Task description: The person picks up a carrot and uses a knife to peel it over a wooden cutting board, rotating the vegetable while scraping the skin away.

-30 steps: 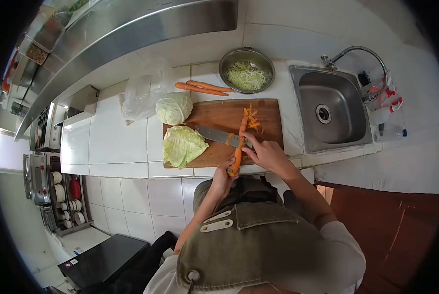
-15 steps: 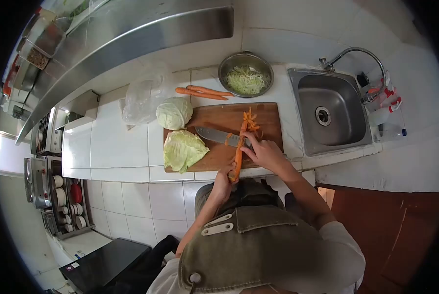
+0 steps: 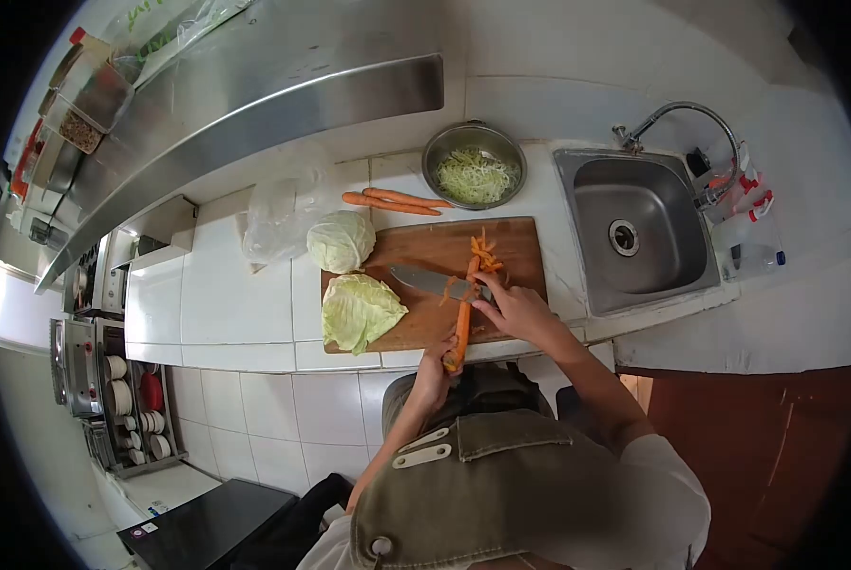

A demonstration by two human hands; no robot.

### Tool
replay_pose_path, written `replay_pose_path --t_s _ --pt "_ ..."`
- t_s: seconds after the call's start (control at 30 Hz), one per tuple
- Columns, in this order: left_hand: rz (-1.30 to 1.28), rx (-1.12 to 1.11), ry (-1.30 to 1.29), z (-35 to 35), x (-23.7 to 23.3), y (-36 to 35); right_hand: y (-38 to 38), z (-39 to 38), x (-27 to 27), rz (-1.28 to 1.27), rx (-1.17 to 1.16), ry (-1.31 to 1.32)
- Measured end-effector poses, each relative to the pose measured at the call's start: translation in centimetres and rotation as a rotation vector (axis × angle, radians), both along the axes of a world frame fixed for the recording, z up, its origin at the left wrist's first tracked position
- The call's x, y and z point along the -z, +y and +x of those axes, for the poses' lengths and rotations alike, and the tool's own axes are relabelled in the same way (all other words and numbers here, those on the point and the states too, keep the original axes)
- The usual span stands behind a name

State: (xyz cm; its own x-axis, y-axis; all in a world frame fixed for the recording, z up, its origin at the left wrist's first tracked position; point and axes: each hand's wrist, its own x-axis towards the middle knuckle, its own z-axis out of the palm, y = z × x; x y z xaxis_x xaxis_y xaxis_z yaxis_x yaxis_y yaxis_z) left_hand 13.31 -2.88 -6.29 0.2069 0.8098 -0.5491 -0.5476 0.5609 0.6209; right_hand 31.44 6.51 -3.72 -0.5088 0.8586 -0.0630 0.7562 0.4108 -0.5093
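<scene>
My left hand [image 3: 433, 376] is closed around the near end of a carrot [image 3: 462, 328], which slants over the front edge of a wooden cutting board [image 3: 425, 328]. Close to the carrot's far part, my right hand [image 3: 520, 312] has its fingers bent in a grip; what they hold is too small to make out. A knife [image 3: 420, 279] lies flat on the board, its blade passing under the carrot. Orange carrot peelings [image 3: 483, 251] are heaped beyond my right hand. At the board's left are a pale cabbage [image 3: 341, 241] and a cut cabbage piece [image 3: 360, 313].
Behind the board stand a metal bowl [image 3: 429, 157] of shredded pale-green vegetable and more carrots [image 3: 396, 201]. A sink [image 3: 639, 199] with a curved faucet [image 3: 688, 104] is on the right. A plastic bag [image 3: 287, 218] lies left, under a metal shelf [image 3: 349, 100].
The whole scene sits slightly lower in the view, as the camera has tilted. My right hand has shifted only slightly along the carrot; my left hand keeps its hold.
</scene>
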Motion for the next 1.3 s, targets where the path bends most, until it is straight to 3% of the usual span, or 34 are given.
replay_pose_path --t_s 0.53,0.83,1.3 --pt "-0.023 -0.007 0.001 0.1 -0.3 -0.2 1.4 -0.3 1.4 0.004 0.081 -0.012" --pt "-0.013 -0.02 -0.035 -0.2 0.4 -0.2 0.4 0.3 0.0 -0.13 0.052 -0.054" --pt "-0.038 -0.012 0.0 0.0 -0.6 -0.1 1.8 -0.1 1.1 0.053 0.041 -0.177"
